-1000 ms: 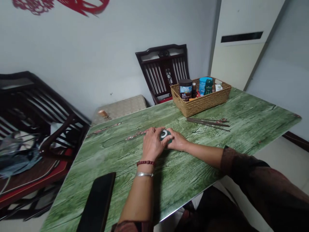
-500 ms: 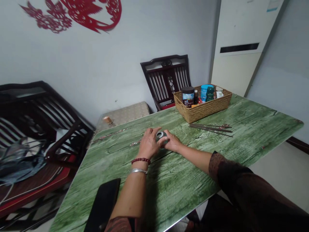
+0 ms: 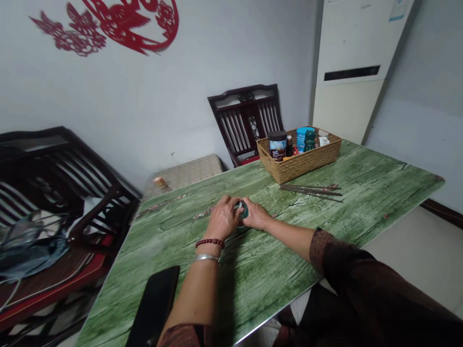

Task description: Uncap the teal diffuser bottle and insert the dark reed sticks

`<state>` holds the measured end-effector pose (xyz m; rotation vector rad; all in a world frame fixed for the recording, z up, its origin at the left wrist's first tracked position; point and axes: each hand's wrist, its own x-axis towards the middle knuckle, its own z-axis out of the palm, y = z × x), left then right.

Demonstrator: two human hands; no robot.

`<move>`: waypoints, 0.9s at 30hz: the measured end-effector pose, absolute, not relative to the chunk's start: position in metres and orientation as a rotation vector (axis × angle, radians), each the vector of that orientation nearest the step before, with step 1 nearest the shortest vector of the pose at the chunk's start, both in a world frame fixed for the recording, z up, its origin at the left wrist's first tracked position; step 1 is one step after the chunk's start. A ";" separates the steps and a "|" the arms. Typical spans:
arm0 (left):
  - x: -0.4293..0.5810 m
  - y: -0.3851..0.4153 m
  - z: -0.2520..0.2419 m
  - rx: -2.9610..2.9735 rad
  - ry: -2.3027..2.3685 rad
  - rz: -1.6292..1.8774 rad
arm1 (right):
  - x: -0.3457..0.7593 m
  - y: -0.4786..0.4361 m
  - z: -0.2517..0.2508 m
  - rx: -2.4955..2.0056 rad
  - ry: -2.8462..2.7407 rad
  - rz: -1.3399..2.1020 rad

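A small round, teal, glass-like object (image 3: 244,210) is between my two hands over the middle of the green wood-patterned table (image 3: 282,255). My left hand (image 3: 223,217) wraps its curled fingers over the left and top of it. From the other side, my right hand (image 3: 256,215) grips it with thumb and fingers. The fingers hide most of the object, and its exact kind is unclear. Red beads (image 3: 210,243) and a silver bangle (image 3: 207,258) circle my left wrist.
A wicker basket (image 3: 307,165) with jars and bottles stands at the back right. Several thin dark sticks (image 3: 311,191) lie before it. A black phone-like slab (image 3: 154,303) is at the front left. Dark wooden chairs (image 3: 249,123) and a low side table (image 3: 188,171) stand beyond.
My left fingers have closed further over the round object, covering the grey ring-shaped top that showed before. Its teal side shows now. The view has shifted slightly.
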<state>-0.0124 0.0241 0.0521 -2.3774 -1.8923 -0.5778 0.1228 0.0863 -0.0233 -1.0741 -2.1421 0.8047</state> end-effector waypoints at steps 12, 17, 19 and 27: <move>-0.021 -0.009 0.038 -2.430 -2.011 -1.419 | 0.128 0.066 -0.027 -1.007 -2.073 0.902; -0.029 -0.043 0.031 -1.956 -2.292 -2.496 | 0.145 0.065 -0.020 -0.939 -1.913 1.141; -0.031 -0.054 0.024 -1.733 -2.400 -2.776 | 0.154 0.067 -0.018 -0.970 -1.794 1.243; -0.032 -0.070 0.014 -1.173 -2.402 -3.303 | 0.194 0.067 -0.013 -0.959 -1.632 1.377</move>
